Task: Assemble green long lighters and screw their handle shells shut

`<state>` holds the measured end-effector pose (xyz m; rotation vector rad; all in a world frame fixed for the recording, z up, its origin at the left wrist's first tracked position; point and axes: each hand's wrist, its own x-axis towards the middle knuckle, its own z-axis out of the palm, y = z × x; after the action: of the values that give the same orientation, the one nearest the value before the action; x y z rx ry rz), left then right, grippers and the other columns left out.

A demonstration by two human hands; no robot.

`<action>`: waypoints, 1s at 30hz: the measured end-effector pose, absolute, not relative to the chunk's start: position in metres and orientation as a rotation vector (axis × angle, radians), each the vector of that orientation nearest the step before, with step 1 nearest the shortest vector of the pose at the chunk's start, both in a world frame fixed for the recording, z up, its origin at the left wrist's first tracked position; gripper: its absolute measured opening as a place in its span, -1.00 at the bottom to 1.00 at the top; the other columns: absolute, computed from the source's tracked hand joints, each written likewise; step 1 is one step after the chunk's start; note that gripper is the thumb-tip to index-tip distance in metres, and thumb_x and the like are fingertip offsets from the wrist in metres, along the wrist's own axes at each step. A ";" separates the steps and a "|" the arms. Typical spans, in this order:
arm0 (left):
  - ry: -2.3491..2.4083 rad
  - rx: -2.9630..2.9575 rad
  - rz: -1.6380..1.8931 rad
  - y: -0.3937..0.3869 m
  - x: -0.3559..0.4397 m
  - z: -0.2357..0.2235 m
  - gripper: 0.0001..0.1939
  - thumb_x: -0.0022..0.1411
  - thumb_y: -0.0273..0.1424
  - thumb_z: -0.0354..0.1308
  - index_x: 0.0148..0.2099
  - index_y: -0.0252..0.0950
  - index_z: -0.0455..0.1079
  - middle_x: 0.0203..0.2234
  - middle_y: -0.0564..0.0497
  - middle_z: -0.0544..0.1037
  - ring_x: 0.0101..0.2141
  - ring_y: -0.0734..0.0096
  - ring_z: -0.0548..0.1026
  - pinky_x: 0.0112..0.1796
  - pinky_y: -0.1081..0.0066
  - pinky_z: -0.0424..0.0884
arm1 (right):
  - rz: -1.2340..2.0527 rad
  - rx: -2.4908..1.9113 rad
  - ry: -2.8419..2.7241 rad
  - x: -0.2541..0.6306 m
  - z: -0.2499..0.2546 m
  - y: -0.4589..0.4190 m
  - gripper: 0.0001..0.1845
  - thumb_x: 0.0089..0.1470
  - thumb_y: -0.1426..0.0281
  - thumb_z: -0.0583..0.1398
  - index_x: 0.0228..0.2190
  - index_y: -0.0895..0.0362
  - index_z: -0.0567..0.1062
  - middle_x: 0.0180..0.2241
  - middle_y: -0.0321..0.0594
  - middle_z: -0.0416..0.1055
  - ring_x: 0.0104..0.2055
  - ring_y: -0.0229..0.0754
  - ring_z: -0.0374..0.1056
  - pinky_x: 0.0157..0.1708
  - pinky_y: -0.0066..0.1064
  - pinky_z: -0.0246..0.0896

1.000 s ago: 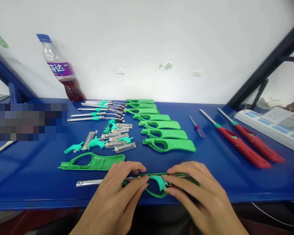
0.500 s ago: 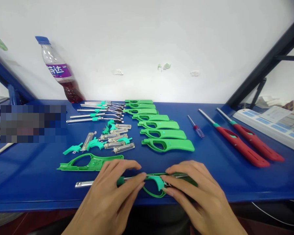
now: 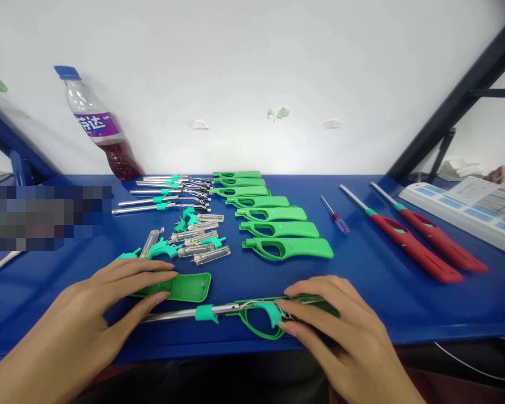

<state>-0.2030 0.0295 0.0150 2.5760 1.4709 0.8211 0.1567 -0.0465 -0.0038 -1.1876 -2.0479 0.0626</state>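
My left hand (image 3: 122,306) has its thumb and fingers closed around the green lighter half-shell (image 3: 189,287), whose left part is hidden under them. My right hand (image 3: 336,331) grips the handle end of an open gas lighter near the table's front edge. In that lighter's green shell (image 3: 258,333), a teal trigger (image 3: 270,312) sits beside my right fingertips, with thin white wires next to it. A metal tube (image 3: 177,314) with a teal collar (image 3: 206,313) runs left from the shell. The inside of the handle is mostly hidden by my right hand.
Behind the hands lie clear fuel tanks (image 3: 212,256), teal triggers (image 3: 163,249), wired metal tubes (image 3: 141,209) and a column of green shells (image 3: 305,248). To the right are a screwdriver (image 3: 340,224), two red lighters (image 3: 421,249) and a power strip (image 3: 458,213). A bottle (image 3: 105,132) leans on the wall.
My left hand has let go of the lighter's tube area and moved left onto the loose half-shell, which has tilted a little. The right hand stays on the lighter's handle.
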 end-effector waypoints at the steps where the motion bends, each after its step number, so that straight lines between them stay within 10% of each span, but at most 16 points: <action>1: 1.476 2.573 0.786 0.030 -0.204 0.015 -0.68 0.37 0.14 0.20 0.01 0.23 0.63 -0.03 0.24 0.72 0.01 0.10 0.67 0.11 0.20 0.59 | 0.058 -1.186 -2.045 0.157 -0.004 -0.046 -0.85 0.38 0.40 0.30 -0.04 -0.03 0.60 -0.06 -0.27 0.56 -0.04 -0.13 0.47 -0.07 -0.26 0.35; 17: 1.629 2.580 0.608 0.025 -0.201 0.021 -0.64 0.45 0.06 0.13 0.02 0.08 0.64 0.03 0.17 0.70 0.13 0.01 0.60 0.23 -0.09 0.45 | 0.026 -1.200 -2.014 0.156 -0.001 -0.044 -0.88 0.39 0.33 0.29 -0.06 -0.02 0.62 -0.11 -0.28 0.62 -0.09 -0.15 0.52 -0.06 -0.29 0.34; 30: 1.582 2.501 0.998 0.013 -0.179 0.034 -0.69 0.52 -0.05 0.08 0.11 0.05 0.56 0.00 0.25 0.67 -0.02 0.28 0.67 0.14 0.41 0.49 | 0.014 -1.209 -2.009 0.155 -0.001 -0.046 -0.88 0.42 0.26 0.27 -0.10 -0.05 0.63 -0.12 -0.31 0.62 -0.10 -0.16 0.52 -0.04 -0.29 0.34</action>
<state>-0.1795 0.0133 0.0342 2.5010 1.5823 0.9981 0.1553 -0.0457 -0.0006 -1.2093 -2.0085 0.0136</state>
